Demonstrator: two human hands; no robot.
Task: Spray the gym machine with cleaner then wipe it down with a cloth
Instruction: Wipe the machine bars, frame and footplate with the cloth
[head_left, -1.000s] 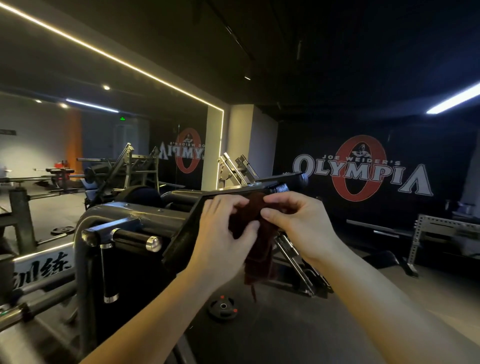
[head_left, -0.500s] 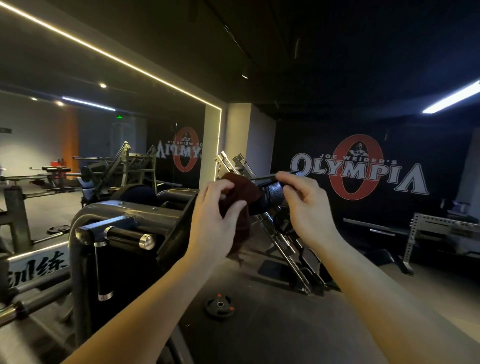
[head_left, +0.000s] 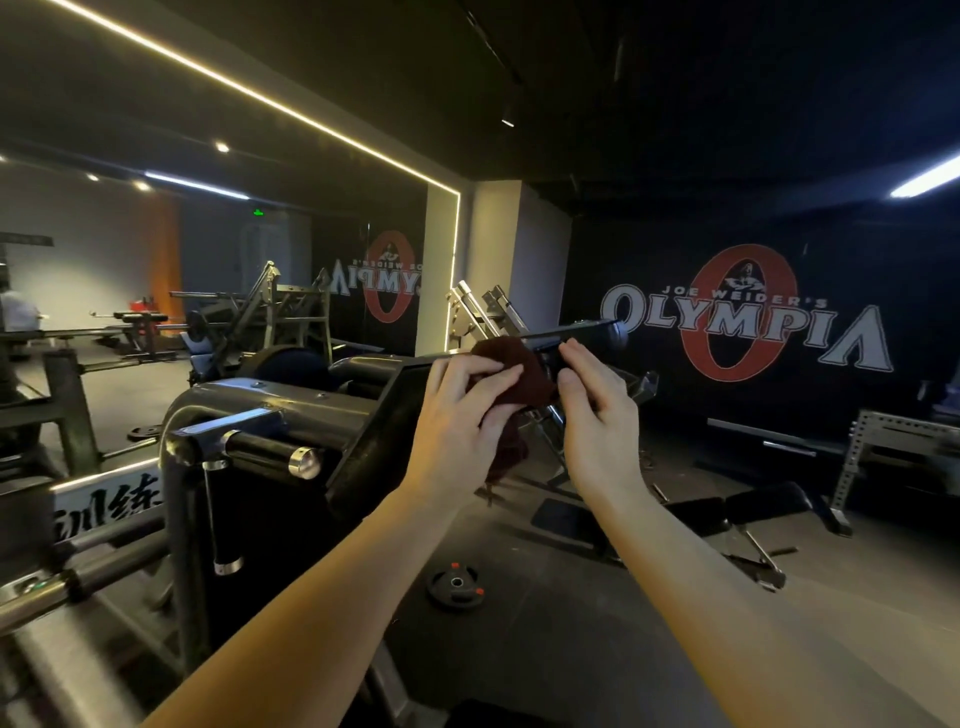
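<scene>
Moved since a second earlier: cloth (head_left: 514, 366), hoisted from a low hang between the hands to a bunch against the slanted bar (head_left: 576, 332).

Noted left hand (head_left: 462, 410) closed round the dark maroon cloth, pinching its folds, loose tail dangling beneath. Noted right hand (head_left: 597, 410) just beside, fingertips at the bar, thumb near the cloth's edge; could not tell in the dim light whether gripping or merely touching.

Logged gym machine (head_left: 291, 402) ahead and to the left, grey tubular frame, slanted bar rising rightward from it. Listed weight plate (head_left: 456, 584) on floor (head_left: 571, 649) below the forearms.

Judged risks: cloth slipping from a one-handed pinch and dropping to the floor; smearing rather than cleaning on a dry pass; fingers nipped at the bar's joint.

Read on far wall: "JOE WEIDER'S OLYMPIA" (head_left: 743, 322), repeated reversed in the mirror (head_left: 374, 280). Read at lower left: Chinese characters (head_left: 111, 506), apparently 训练.
</scene>
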